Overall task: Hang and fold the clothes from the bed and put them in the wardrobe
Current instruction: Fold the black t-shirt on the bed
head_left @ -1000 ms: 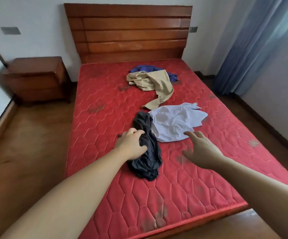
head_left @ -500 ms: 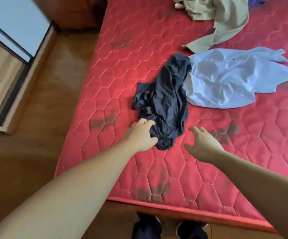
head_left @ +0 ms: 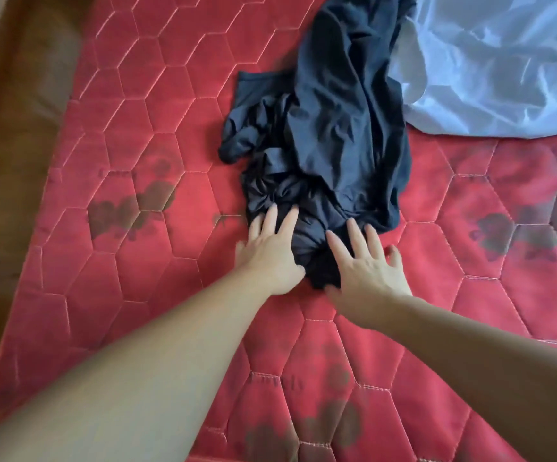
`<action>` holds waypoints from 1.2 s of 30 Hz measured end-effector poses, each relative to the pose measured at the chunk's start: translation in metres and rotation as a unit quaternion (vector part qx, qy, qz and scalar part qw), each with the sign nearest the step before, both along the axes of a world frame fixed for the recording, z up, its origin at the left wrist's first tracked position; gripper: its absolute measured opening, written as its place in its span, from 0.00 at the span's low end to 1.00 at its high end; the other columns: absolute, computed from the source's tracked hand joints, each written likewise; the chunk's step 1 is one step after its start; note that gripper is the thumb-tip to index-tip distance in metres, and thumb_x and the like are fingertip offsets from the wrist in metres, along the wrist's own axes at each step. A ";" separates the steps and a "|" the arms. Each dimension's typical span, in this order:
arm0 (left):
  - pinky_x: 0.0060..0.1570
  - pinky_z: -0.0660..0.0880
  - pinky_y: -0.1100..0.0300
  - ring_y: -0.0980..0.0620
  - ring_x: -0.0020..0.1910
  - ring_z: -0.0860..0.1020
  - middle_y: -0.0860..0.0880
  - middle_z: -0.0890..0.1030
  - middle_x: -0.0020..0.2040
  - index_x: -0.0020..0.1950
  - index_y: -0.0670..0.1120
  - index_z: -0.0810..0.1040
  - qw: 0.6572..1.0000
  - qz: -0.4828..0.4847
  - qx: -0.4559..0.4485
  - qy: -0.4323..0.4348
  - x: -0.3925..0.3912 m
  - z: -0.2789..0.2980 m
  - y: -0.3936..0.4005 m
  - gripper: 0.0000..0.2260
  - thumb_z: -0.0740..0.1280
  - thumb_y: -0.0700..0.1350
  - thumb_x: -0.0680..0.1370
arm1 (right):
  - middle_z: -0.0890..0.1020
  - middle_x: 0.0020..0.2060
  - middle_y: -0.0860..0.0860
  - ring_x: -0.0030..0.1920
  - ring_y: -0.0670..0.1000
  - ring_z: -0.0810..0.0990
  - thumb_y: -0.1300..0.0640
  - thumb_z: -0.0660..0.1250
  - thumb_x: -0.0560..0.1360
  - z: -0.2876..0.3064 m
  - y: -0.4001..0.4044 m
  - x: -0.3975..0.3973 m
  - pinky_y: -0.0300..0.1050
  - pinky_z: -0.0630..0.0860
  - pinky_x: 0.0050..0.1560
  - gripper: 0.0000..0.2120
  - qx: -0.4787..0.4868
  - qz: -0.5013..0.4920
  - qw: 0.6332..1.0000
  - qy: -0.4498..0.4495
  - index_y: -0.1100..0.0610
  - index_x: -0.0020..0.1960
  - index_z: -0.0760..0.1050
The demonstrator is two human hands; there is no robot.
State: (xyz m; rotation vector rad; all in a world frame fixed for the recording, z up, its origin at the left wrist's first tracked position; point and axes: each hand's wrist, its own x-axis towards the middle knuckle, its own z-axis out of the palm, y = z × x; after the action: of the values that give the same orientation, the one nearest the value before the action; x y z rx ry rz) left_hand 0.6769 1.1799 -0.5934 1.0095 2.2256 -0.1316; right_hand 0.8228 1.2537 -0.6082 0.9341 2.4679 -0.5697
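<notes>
Nearest me, my two forearms run up from six o'clock onto the red mattress (head_left: 157,248), which carries dark blotches and faint stitched lettering I cannot read. My left hand (head_left: 272,253) lies with straight, spread fingers resting on the near end of the dark shirt (head_left: 333,128), and my right hand (head_left: 367,265), at about three o'clock from it, lies flat and spread the same way on that bunched hem; neither is gripping. The dark shirt stretches away toward twelve o'clock, crumpled and unfolded. Beyond it, at one o'clock, a pale blue shirt (head_left: 503,71) lies rumpled, touching its edge. I judge the task barely begun: nothing here is folded or hung, and no wardrobe is in view.
</notes>
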 end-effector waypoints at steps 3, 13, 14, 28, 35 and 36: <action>0.66 0.62 0.45 0.46 0.74 0.54 0.53 0.52 0.78 0.76 0.63 0.54 0.995 -0.011 0.075 0.062 -0.003 -0.013 -0.006 0.33 0.65 0.53 0.74 | 0.49 0.78 0.50 0.78 0.55 0.44 0.51 0.62 0.76 -0.014 -0.004 0.001 0.62 0.45 0.74 0.26 0.039 -0.049 0.995 0.083 0.47 0.71 0.59; 0.68 0.62 0.50 0.55 0.62 0.72 0.58 0.79 0.50 0.49 0.57 0.72 0.974 0.068 0.196 -0.089 0.028 0.065 -0.048 0.02 0.60 0.51 0.80 | 0.78 0.36 0.44 0.38 0.47 0.75 0.66 0.59 0.72 0.081 -0.013 0.053 0.42 0.72 0.38 0.19 -0.148 -0.165 0.947 0.235 0.42 0.51 0.64; 0.60 0.70 0.52 0.55 0.52 0.77 0.56 0.80 0.45 0.48 0.56 0.72 0.955 0.114 0.219 -0.162 0.032 0.085 -0.048 0.03 0.61 0.52 0.81 | 0.78 0.35 0.43 0.37 0.44 0.75 0.67 0.59 0.72 0.099 -0.012 0.058 0.37 0.70 0.35 0.21 -0.135 -0.175 0.942 0.254 0.40 0.50 0.63; 0.55 0.74 0.64 0.61 0.52 0.81 0.59 0.83 0.50 0.51 0.55 0.81 0.876 0.086 0.362 -0.305 0.004 0.423 0.018 0.18 0.73 0.62 0.66 | 0.76 0.27 0.38 0.29 0.39 0.71 0.53 0.56 0.70 0.450 0.080 0.026 0.30 0.68 0.29 0.09 0.000 -0.217 0.825 0.522 0.52 0.34 0.72; 0.43 0.76 0.71 0.65 0.40 0.81 0.62 0.84 0.40 0.43 0.57 0.83 0.921 -0.022 0.332 -0.202 0.015 0.561 0.011 0.07 0.78 0.50 0.69 | 0.75 0.29 0.49 0.28 0.40 0.71 0.59 0.57 0.76 0.599 0.117 0.069 0.34 0.70 0.31 0.11 0.069 -0.173 0.801 0.569 0.59 0.37 0.73; 0.45 0.77 0.69 0.63 0.41 0.81 0.61 0.84 0.40 0.43 0.57 0.84 0.923 -0.029 0.331 -0.192 0.017 0.575 0.008 0.06 0.78 0.50 0.69 | 0.77 0.30 0.50 0.29 0.39 0.74 0.59 0.57 0.76 0.617 0.120 0.076 0.33 0.73 0.32 0.12 0.029 -0.200 0.777 0.596 0.59 0.37 0.74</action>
State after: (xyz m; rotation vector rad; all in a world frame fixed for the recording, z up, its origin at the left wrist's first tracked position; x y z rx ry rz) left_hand 0.6940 1.1878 -0.0187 1.3092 1.8913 0.7808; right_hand 0.8987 1.3738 0.0090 1.4210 3.3379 -1.6618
